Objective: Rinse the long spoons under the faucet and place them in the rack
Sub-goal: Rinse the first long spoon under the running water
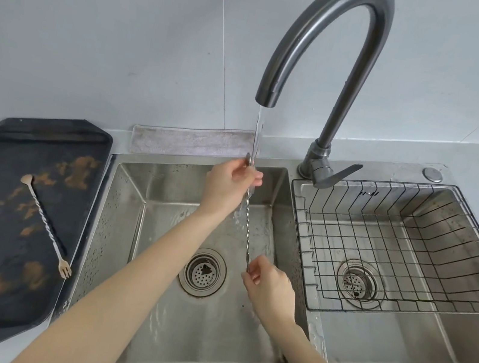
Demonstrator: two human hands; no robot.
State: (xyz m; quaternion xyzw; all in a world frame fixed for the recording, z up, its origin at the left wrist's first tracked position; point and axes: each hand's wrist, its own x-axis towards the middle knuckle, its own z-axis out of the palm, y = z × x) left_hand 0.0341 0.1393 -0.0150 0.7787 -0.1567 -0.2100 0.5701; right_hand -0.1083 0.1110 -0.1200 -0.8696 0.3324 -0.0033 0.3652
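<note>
I hold 1 long spoon (248, 214) nearly upright under the running faucet (322, 55). My left hand (227, 187) pinches its upper end, close under the spout, where the water stream (259, 127) lands on the spoon's bowl and on my fingertips. My right hand (269, 291) pinches the lower end between thumb and fingers, low in the left sink basin (147, 308) and near the drain (203, 272). So both hands are clamped on the same spoon, 1 at each end, well apart along its twisted stem, and water runs down the stem between them.

This is the rinse step for the 1st spoon, I judge. The wire rack (395, 248) sits in the right basin and holds nothing that I can see. A 2nd long spoon (46, 217), with a small fork end, lies on the black tray (31, 146) on the table to the left, among brown stains, well apart from my hands.

The next move, once the stem looks clean, calls for 1 hand to let go and the other to carry the spoon rightward over the divider and past the faucet handle (336, 175) into the rack. The stem is thin and wet, so I think it could slip through the rack's wide grid unless I lay it across several wires. After that the tray spoon needs the same rinse.
</note>
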